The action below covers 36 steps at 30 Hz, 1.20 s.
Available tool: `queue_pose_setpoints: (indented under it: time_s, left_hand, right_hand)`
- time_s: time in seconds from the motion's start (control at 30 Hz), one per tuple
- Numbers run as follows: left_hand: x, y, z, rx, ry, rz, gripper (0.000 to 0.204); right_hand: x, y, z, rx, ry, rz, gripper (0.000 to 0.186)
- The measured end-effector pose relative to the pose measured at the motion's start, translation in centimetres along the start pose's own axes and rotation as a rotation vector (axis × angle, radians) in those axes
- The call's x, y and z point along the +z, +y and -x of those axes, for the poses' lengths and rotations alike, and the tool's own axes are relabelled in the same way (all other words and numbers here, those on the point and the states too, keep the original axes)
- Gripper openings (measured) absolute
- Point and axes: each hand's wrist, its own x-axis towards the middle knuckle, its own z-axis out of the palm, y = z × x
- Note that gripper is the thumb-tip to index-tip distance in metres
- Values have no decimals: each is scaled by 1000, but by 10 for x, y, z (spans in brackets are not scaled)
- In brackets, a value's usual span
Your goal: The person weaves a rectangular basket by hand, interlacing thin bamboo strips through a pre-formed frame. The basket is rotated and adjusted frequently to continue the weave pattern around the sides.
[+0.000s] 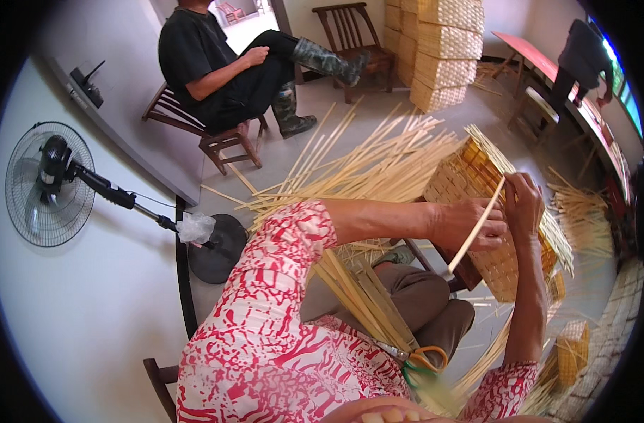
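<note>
A woven bamboo basket, with pale strip ends standing out along its rim, is tilted in front of me. My right hand is at its upper side, fingers pinched on the top end of a pale bamboo strip. That strip slants down across the fingers of my left hand, which is curled closed against the basket wall; what it grips is hidden. A bundle of flat bamboo strips lies over my lap. Beside it rest scissors with orange and green handles.
Loose strips spread over the floor beyond the basket. Finished baskets are stacked at the back. A standing fan is at left. One person sits on a chair; another bends by a long bench.
</note>
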Motion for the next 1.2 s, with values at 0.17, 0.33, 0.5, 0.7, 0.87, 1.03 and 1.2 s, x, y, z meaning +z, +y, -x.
queue_pose_setpoints:
  time_s: [0.17, 0.33, 0.5, 0.7, 0.87, 1.03, 1.2]
  left_hand:
    - [-5, -44, -16, 173, -23, -126, 11]
    - [-15, -68, -27, 323, -173, -351, 5]
    - [-16, -100, -30, 383, -197, -380, 4]
    - [-5, -119, -42, 465, -243, -291, 12]
    - [8, -125, -47, 306, -441, -225, 18]
    - [0, -120, -54, 367, -518, -307, 20]
    - [-2, -98, -47, 89, -534, -394, 19]
  right_hand:
    - [-3, -5, -5, 111, -88, -174, 15]
    - [3, 0, -7, 149, -51, -279, 14]
    - [11, -1, -10, 109, -2, -289, 20]
    - [8, 0, -7, 183, -49, -234, 23]
    - [15, 15, -6, 224, -46, -265, 23]
    - [16, 12, -8, 156, 1, -228, 19]
    - [24, 12, -8, 139, 17, -191, 13]
